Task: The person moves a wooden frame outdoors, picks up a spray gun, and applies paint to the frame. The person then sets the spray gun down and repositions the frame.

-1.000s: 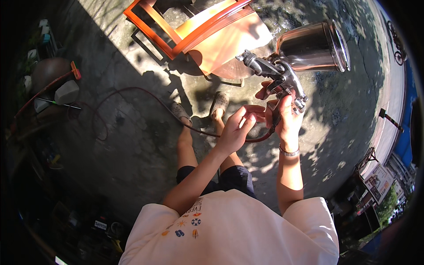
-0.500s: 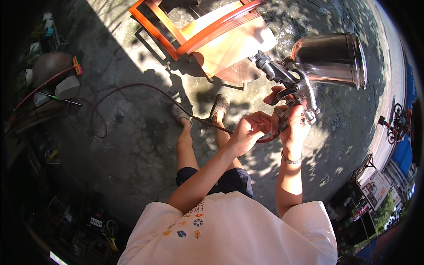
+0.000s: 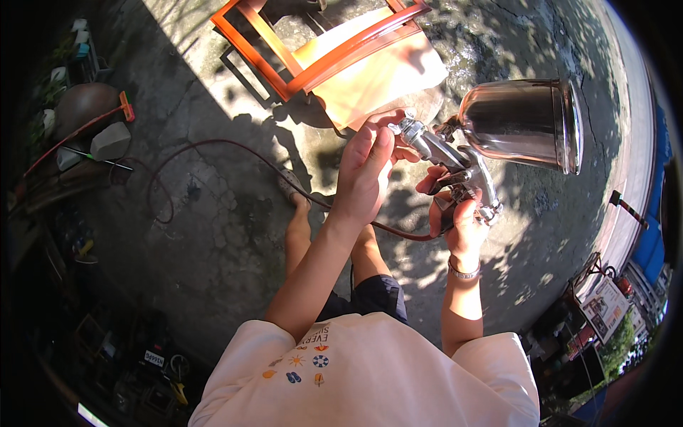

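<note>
The right hand (image 3: 459,222) is closed around the handle of a metal spray gun (image 3: 437,151), with the thumb on the near side and the other fingers around the trigger area. The spray gun is in the air in front of the person, to the right of the middle of the view, and its nozzle (image 3: 408,129) points to the left. A big shiny cup (image 3: 516,124) is attached to the gun and lies on its side, with its lid end toward the right.

The left hand (image 3: 364,167) is raised at the nozzle, its fingers half bent and near together around the front end. I cannot tell if these fingers grip the nozzle or only touch it.

A dark red hose (image 3: 402,233) goes from below the right hand to the left, passes in front of the legs, and makes a curve on the concrete floor (image 3: 228,263). On the right wrist there is a metal band (image 3: 464,272). Beyond the left hand stands an orange wooden chair (image 3: 356,48), partly in strong sunlight. At the far left, an orange broom (image 3: 126,107) is near a pale block (image 3: 111,141).
</note>
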A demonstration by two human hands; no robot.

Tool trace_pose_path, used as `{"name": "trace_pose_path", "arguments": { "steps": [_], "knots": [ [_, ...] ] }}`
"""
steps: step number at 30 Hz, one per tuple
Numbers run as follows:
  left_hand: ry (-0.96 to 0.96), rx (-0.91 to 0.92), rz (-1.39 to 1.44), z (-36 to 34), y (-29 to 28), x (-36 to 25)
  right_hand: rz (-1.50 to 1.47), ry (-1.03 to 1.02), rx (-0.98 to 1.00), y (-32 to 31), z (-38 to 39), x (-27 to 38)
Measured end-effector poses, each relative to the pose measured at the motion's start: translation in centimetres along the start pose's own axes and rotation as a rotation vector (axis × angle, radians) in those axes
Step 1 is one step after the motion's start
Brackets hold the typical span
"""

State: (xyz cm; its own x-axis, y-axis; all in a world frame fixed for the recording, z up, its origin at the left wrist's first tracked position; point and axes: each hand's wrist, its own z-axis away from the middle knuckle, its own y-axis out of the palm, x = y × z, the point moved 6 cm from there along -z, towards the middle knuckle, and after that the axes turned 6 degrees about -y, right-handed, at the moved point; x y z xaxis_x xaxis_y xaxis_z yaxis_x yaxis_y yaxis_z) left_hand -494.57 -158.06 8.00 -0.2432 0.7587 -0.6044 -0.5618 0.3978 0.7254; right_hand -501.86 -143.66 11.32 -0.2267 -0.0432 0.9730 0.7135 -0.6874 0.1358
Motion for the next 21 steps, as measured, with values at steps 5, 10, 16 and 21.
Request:
{"name": "trace_pose_path", "arguments": {
  "steps": [5, 10, 16, 21],
  "knots": [
    [-0.128, 0.187, 0.001, 1.3, -0.4, 2.7, -0.055, 0.001, -0.086, -0.5, 0.2, -0.4],
    [-0.414, 0.269, -0.147, 4.9, 0.5, 8.3, -0.128, -0.061, -0.120, 0.1, -1.8, 1.3],
    [-0.471, 0.250, 0.064, 5.3, 0.0, 10.2, -0.145, -0.067, -0.136, -0.4, -1.6, 0.5],
    [-0.476, 0.226, 0.065, 5.5, -0.9, 10.8, -0.274, 0.050, -0.094, -0.3, -1.2, 0.2]
  ]
}}
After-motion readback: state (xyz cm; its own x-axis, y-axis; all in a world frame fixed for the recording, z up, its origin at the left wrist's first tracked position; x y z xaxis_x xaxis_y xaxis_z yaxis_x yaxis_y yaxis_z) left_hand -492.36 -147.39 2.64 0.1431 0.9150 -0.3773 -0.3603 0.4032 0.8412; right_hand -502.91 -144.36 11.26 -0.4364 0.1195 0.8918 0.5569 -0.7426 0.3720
